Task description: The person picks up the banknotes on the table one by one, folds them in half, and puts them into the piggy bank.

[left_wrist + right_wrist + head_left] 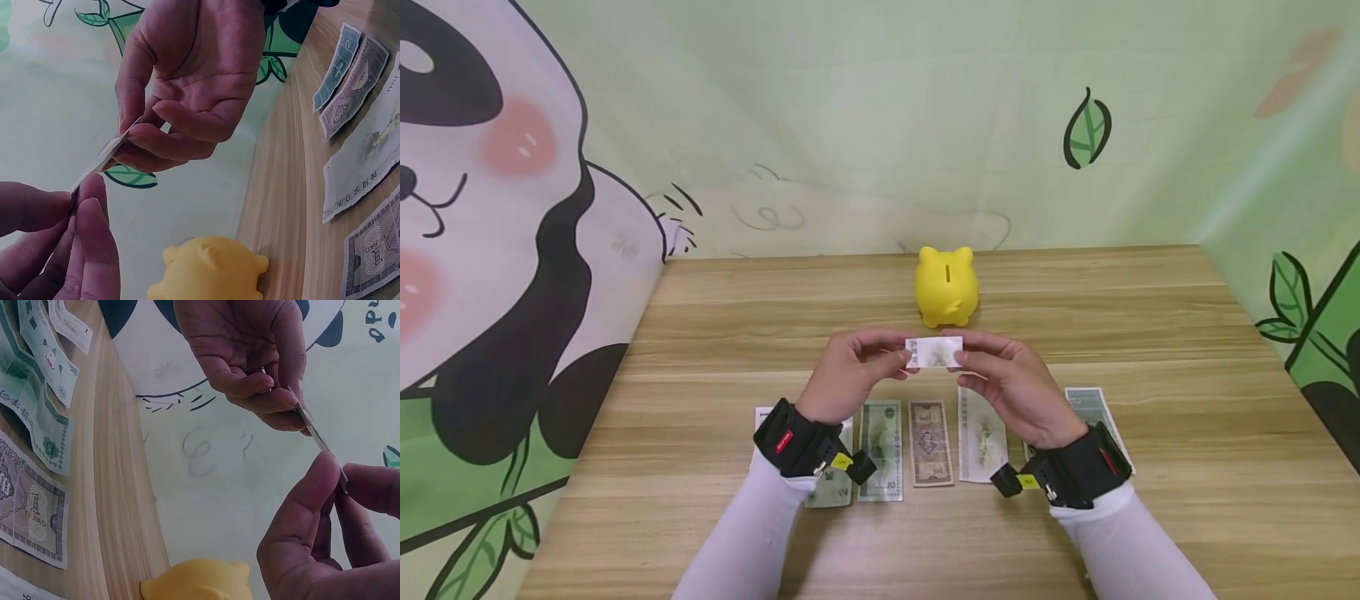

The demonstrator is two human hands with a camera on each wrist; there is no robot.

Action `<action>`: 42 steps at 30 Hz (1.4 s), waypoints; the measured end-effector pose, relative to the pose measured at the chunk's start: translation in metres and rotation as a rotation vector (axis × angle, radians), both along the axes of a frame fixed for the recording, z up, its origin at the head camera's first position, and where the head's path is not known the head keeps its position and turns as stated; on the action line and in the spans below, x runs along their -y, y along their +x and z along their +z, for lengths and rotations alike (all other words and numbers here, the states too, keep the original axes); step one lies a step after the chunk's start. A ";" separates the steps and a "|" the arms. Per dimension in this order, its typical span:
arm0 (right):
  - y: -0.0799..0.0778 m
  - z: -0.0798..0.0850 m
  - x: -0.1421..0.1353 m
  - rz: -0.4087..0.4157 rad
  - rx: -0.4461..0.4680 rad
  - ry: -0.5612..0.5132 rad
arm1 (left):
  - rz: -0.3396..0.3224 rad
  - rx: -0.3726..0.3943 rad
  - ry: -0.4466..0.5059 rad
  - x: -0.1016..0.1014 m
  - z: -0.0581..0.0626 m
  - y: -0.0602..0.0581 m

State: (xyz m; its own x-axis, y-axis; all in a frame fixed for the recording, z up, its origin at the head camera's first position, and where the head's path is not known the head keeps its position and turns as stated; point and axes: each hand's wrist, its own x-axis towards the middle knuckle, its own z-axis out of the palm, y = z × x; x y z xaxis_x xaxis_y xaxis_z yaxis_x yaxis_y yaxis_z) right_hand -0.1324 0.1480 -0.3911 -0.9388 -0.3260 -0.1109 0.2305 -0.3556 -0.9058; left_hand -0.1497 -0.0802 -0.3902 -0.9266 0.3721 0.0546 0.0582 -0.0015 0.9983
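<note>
A small folded banknote (pixel 935 352), pale with faint printing, is held up in front of the piggy bank. My left hand (pixel 847 372) pinches its left end between thumb and fingers. At the other end, the thumb and fingers of my right hand (pixel 1017 383) pinch it too. Both wrist views show the folded note (pixel 107 154) nearly edge-on, stretched between the two hands. Just beyond it stands a yellow piggy bank (pixel 947 287), its coin slot facing up.
A row of flat banknotes lies on the wooden table (pixel 700 333) below my hands: a green note (pixel 881 454), a brown note (pixel 931 446), a pale note (pixel 981 446) and others partly hidden by my wrists. A printed panda backdrop (pixel 850 125) rises behind.
</note>
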 end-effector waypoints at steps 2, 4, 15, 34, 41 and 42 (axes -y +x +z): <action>0.000 0.000 0.000 -0.003 0.002 0.004 | 0.002 -0.003 0.000 0.000 0.000 0.000; 0.000 -0.001 0.000 -0.004 0.004 0.008 | 0.003 -0.003 0.002 0.000 -0.001 0.001; 0.000 -0.002 0.000 -0.006 0.005 0.011 | 0.010 -0.001 0.000 0.000 -0.001 0.001; 0.000 0.001 -0.001 -0.009 0.033 -0.030 | 0.010 0.003 0.015 0.002 0.001 0.000; 0.000 0.001 -0.002 -0.007 0.034 -0.036 | -0.004 0.017 0.049 0.001 0.000 0.000; 0.000 0.001 -0.002 -0.011 0.037 -0.036 | -0.009 0.022 0.059 0.001 0.000 0.000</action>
